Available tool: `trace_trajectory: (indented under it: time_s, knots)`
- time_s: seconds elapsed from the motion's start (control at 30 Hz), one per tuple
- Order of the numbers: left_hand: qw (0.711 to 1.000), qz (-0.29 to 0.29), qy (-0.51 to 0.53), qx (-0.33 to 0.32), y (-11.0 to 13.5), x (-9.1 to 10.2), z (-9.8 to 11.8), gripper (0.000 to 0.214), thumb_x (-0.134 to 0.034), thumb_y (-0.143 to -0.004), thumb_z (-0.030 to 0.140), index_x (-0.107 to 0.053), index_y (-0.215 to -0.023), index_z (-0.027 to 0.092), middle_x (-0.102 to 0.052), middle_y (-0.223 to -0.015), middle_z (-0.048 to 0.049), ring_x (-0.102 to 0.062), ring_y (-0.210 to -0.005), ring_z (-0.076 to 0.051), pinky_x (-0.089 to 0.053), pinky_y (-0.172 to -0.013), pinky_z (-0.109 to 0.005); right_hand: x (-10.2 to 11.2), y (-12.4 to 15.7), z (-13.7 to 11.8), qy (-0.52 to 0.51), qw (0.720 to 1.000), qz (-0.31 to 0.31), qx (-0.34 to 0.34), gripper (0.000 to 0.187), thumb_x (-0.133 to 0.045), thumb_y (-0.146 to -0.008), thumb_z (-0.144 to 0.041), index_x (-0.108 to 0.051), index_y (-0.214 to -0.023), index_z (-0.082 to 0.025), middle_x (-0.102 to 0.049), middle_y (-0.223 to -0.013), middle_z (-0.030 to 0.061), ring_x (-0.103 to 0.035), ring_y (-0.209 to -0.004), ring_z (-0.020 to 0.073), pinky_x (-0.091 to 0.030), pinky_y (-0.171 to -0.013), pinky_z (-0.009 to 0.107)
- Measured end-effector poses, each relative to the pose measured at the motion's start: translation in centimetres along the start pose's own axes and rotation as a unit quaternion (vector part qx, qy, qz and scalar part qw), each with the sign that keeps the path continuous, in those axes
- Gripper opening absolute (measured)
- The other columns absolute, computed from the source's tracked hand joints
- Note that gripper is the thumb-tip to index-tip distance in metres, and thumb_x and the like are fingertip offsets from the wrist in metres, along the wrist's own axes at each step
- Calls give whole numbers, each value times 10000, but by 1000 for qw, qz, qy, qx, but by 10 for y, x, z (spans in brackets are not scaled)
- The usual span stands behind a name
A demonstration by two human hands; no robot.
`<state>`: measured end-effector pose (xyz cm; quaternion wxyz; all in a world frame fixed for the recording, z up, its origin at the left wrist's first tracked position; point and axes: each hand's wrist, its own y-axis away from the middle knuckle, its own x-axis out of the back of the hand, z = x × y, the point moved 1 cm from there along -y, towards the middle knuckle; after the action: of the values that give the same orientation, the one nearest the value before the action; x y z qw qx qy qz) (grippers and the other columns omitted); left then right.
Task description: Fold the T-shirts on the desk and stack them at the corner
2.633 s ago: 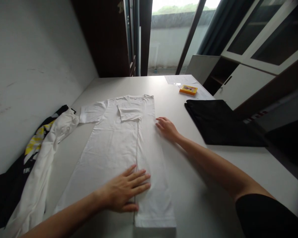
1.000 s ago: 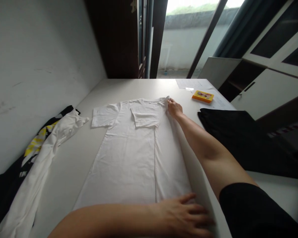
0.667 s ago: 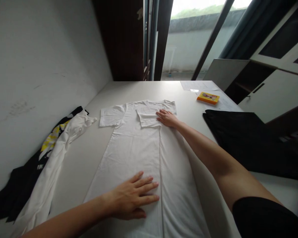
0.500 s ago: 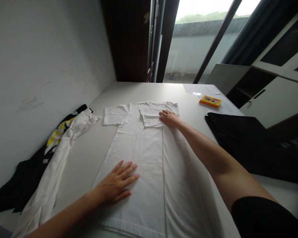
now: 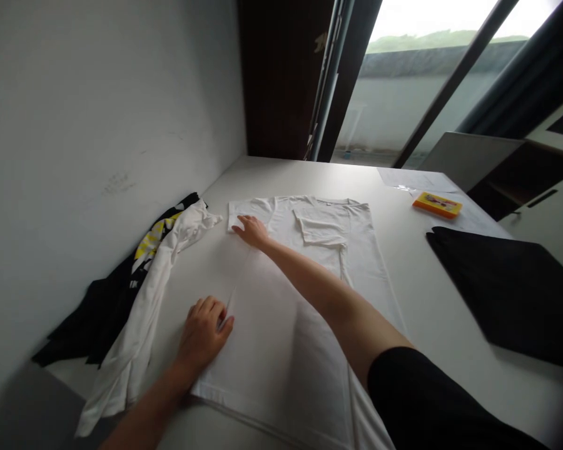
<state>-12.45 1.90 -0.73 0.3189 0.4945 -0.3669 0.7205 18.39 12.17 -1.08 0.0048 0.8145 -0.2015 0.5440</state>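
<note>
On the white bench (image 5: 406, 250), a heap of black, yellow and white garments (image 5: 136, 294) lies at far left. Your left hand (image 5: 201, 334) pinches the near side edge of the flat white cotton T-shirt (image 5: 281, 325). Your right hand (image 5: 251, 231) rests released, fingers flat, on its left sleeve. A folded black cloth (image 5: 502, 287) lies well right.

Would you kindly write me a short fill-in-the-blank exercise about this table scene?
1. The T-shirt spread on the table is ___ in colour.
2. The right hand rests on its unfolded ___.
3. The garment lying near the orange box is ___.
Missing words: white, sleeve, black.
</note>
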Motion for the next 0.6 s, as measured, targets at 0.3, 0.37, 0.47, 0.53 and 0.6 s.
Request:
trace_trajectory:
  time_s: [0.3, 0.37, 0.47, 0.53, 0.6]
  knots:
    - [999, -7, 45, 5, -3, 2, 0, 145, -569, -951, 236, -575, -811, 203, -592, -899, -39, -543, -897, -231, -417, -848, -382, -33, -55, -37, 18, 985, 44, -165, 505, -497, -982, -517, -541, -1389, -220, -506, -1457, 205, -383, -1355, 401, -310, -1096, 582]
    - [998, -11, 57, 2, -5, 3, -1, 136, -560, -950, 211, -573, -815, 200, -593, -901, -40, -544, -895, -229, -416, -854, -382, -34, -67, -31, 15, 984, 49, -171, 393, -486, -988, -379, -598, -1315, -191, -548, -1402, 210, -417, -1324, 388, -328, -1085, 571]
    - [997, -20, 74, -9, -7, 5, 0, 155, -522, -975, 210, -562, -826, 198, -598, -899, -42, -550, -891, -228, -415, -850, -379, -30, -86, -18, -30, 979, 27, -201, 317, -499, -966, -252, -645, -1228, -147, -619, -1298, 220, -513, -1255, 354, -404, -1033, 482]
    - [996, -22, 84, -8, -5, 4, 1, 191, -477, -1007, 236, -550, -833, 202, -605, -882, -40, -563, -864, -222, -418, -829, -367, -23, -95, -4, -95, 967, 10, -236, 283, -532, -958, -268, -662, -1179, -147, -669, -1200, 204, -591, -1170, 324, -462, -958, 403]
    - [995, -27, 92, 11, -2, 1, 3, 226, -427, -1035, 264, -540, -847, 210, -612, -842, -33, -579, -814, -217, -422, -786, -350, -11, -99, 14, -172, 943, 26, -282, 268, -564, -945, -301, -665, -1152, -164, -700, -1097, 165, -646, -1065, 291, -502, -867, 343]
